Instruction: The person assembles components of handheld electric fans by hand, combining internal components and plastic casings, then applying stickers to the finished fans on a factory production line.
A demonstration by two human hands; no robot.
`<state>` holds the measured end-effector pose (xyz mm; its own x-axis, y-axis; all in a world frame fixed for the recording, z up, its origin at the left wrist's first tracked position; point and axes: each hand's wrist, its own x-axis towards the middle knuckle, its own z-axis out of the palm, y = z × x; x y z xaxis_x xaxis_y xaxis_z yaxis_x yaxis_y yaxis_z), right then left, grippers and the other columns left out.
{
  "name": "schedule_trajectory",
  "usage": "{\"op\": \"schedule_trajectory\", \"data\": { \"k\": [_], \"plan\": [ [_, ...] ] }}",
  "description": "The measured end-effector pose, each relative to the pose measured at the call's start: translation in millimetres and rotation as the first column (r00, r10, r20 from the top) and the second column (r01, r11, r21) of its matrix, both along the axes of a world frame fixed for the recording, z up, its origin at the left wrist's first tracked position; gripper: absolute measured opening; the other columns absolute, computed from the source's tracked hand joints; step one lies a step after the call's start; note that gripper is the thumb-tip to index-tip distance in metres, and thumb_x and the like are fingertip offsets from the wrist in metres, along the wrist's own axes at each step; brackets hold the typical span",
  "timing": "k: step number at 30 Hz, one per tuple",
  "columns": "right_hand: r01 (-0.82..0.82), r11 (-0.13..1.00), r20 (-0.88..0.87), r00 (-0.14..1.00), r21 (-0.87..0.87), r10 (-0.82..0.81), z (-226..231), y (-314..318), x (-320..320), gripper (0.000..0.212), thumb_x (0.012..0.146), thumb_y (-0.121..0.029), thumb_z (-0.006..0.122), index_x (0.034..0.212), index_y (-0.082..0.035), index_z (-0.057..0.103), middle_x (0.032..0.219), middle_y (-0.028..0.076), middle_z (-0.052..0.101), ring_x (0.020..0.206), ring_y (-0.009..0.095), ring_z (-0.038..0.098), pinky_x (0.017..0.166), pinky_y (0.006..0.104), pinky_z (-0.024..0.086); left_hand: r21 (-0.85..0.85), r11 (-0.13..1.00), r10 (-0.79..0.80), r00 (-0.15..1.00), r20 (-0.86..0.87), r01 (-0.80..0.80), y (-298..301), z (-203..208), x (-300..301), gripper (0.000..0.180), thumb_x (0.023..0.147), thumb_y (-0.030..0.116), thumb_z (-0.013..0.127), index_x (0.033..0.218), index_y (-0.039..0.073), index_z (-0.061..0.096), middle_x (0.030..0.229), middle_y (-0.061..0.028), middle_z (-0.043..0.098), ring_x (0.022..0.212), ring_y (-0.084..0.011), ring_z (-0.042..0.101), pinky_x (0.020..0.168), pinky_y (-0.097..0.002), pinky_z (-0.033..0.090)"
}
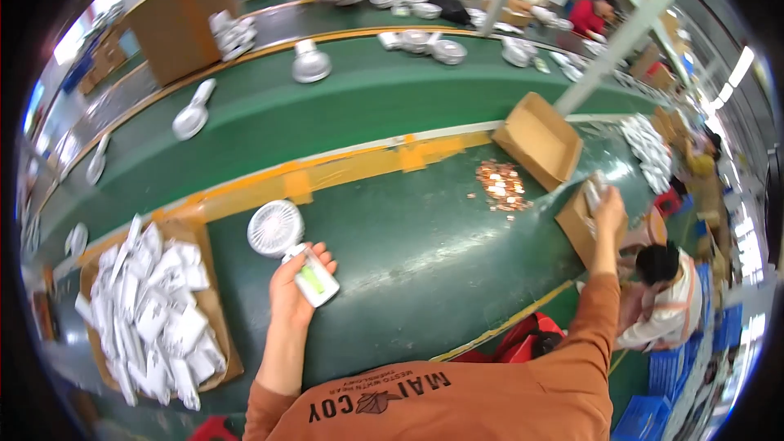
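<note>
My left hand (292, 287) grips a small white hand-held fan (278, 230) by its handle, its round grille lying on the green table (408, 253). My right hand (606, 206) is stretched out to the right over a small cardboard box (576, 227) and pinches a small white packet (594, 189) above it. A heap of small copper-coloured parts (502, 184) lies on the table between the two hands.
A flat carton (214, 310) of white plastic-bagged items (151, 314) sits at my left. An open cardboard box (539, 140) stands beyond the copper parts. More white fans (310, 64) ride the green conveyor (269, 114) behind a yellow strip. Other people work across it and at my right.
</note>
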<state>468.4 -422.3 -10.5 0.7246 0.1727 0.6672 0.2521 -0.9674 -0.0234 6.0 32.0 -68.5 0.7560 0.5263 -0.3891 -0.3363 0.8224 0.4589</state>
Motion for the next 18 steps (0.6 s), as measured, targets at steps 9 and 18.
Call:
{"op": "schedule_trajectory", "data": {
  "k": [9, 18],
  "plan": [
    [-0.371, 0.608, -0.667, -0.045, 0.702, 0.744, -7.1, 246.0, -221.0, 0.023, 0.088, -0.006, 0.056, 0.111, 0.001, 0.059, 0.093, 0.002, 0.062, 0.083, 0.008, 0.055, 0.074, 0.0225, 0.046, -0.092, 0.995, 0.034, 0.998, 0.061, -0.028, -9.9, 16.3, 21.5, 0.023, 0.088, 0.006, 0.053, 0.109, -0.002, 0.047, 0.109, -0.0208, 0.058, 0.097, -0.0318, 0.061, 0.087, -0.047, 0.052],
    [-0.864, 0.375, -0.521, 0.162, 0.335, 0.838, -8.5, 296.9, -283.3, 0.056, 0.064, -0.01, 0.075, 0.117, -0.004, 0.056, 0.119, 0.017, 0.052, 0.111, 0.034, 0.048, 0.095, 0.0395, 0.041, -0.155, 0.982, 0.115, 0.991, 0.069, -0.103, -6.5, 4.5, 6.0, 0.022, 0.089, 0.012, 0.055, 0.109, 0.002, 0.049, 0.107, -0.0166, 0.059, 0.097, -0.0282, 0.06, 0.088, -0.0455, 0.05]
  ]
}}
